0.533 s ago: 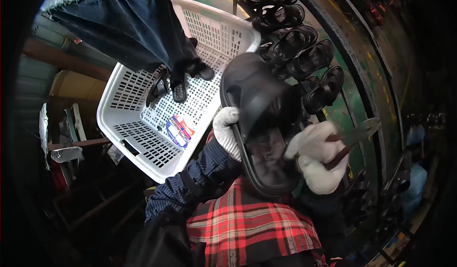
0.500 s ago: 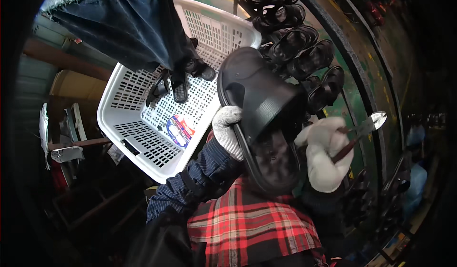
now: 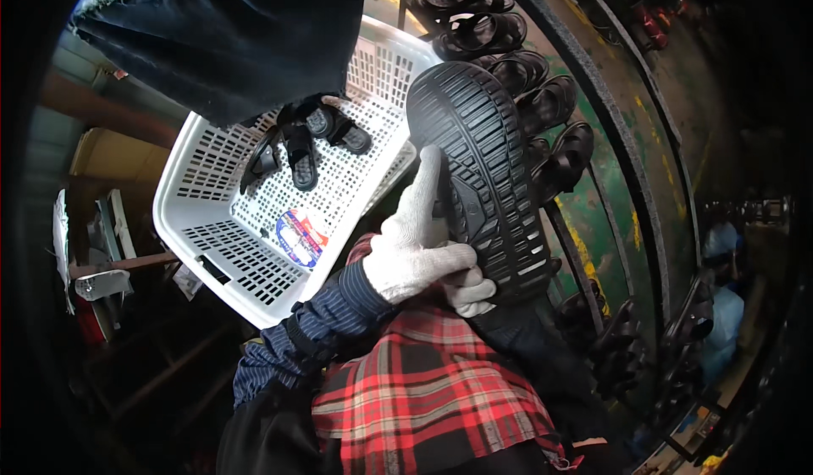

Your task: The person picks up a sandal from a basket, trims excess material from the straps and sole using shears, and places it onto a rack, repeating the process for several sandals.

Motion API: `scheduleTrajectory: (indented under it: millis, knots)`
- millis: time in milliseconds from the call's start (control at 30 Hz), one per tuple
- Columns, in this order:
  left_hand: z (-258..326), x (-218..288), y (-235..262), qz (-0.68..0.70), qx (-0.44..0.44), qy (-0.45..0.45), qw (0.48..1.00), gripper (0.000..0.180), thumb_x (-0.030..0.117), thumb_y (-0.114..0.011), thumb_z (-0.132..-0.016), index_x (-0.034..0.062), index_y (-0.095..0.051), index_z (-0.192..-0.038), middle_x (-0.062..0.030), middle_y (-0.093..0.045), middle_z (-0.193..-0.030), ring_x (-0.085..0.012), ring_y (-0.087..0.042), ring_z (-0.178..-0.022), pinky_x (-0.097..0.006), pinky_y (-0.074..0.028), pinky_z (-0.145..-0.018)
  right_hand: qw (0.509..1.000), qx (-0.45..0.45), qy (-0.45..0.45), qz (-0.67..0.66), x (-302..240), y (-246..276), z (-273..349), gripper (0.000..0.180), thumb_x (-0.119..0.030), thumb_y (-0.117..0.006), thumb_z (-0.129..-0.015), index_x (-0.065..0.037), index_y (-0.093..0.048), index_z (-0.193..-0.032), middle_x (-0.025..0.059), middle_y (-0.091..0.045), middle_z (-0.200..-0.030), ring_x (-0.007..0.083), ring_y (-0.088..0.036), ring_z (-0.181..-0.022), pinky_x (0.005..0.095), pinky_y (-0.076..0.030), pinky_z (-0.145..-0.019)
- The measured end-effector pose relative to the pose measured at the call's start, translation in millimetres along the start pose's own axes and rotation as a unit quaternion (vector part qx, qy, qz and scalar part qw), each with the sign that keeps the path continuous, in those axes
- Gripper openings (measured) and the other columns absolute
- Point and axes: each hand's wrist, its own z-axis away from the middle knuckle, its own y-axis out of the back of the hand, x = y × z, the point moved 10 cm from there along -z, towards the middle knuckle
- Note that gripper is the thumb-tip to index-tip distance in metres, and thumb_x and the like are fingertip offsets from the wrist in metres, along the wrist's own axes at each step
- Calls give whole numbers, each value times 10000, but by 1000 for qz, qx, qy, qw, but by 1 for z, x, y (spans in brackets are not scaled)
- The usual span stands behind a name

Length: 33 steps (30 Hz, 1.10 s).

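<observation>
A black slide sandal (image 3: 483,170) is held up with its ridged sole facing me. My left hand (image 3: 412,251), in a white knitted glove, grips it at the left edge, forefinger stretched along the rim. Just below the left thumb, curled gloved fingers of my right hand (image 3: 472,293) show at the sandal's heel end; the rest of that hand is hidden. The pliers-like cutters seen in it earlier are out of sight, so I cannot make out what it holds. Several black sandals (image 3: 301,157) lie in the white plastic basket (image 3: 275,299) to the left.
Dark cloth (image 3: 220,43) hangs over the basket's far side. Several black sandals (image 3: 487,35) stand in a row on a rack beyond the held one. A curved dark rail (image 3: 627,153) runs along the right. Shelving with scraps (image 3: 106,280) stands at the left.
The sandal has turned from showing its strap and footbed to showing its sole. My right hand has moved left to the heel end, and its cutters have gone from view.
</observation>
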Motion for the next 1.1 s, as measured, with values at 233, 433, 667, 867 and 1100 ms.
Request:
scheduleTrajectory:
  millis: [233,433,667,867,1100]
  knots:
    - [-2,-15,8,65,20,63,996,1155,106,-804,-640,14,-117,-1564,-241,-400,-1406,-321,-431,-1318,-357,-372,-1093,999,2,27,30,2,1,-13,400,-340,-508,-969,-33,-557,-1220,88,-602,-1016,158,-509,-693,296,-455,-516]
    - [1,-26,-2,247,-29,181,951,1158,30,-809,-703,-48,-12,-1540,-219,-189,-1585,-282,-326,-1413,-359,-447,-1038,881,228,214,356,-32,7,7,369,-317,-529,-972,-36,-571,-1208,73,-610,-981,152,-527,-728,299,-458,-544]
    - [-5,-79,0,638,40,186,746,284,44,-643,-827,-43,-602,-1094,-160,-677,-936,-268,-685,-844,-391,-594,-800,296,439,440,725,-53,-132,31,579,-46,-637,-792,39,-477,-1342,152,-608,-1252,223,-582,-1165,329,-431,-1020]
    - [-12,-105,34,241,85,-12,967,206,38,-646,-836,-24,-640,-1032,-143,-668,-907,-276,-663,-848,-377,-573,-775,178,382,429,799,-65,-161,31,561,10,-626,-832,-6,-489,-1375,131,-646,-1188,229,-601,-1145,326,-433,-1021]
    - [-29,1,38,201,98,18,975,318,109,-688,-827,-20,-613,-1108,-142,-652,-992,-276,-647,-915,-371,-539,-831,377,361,406,750,26,-146,57,602,-82,-650,-859,10,-422,-1409,166,-568,-1268,208,-544,-1184,343,-448,-959]
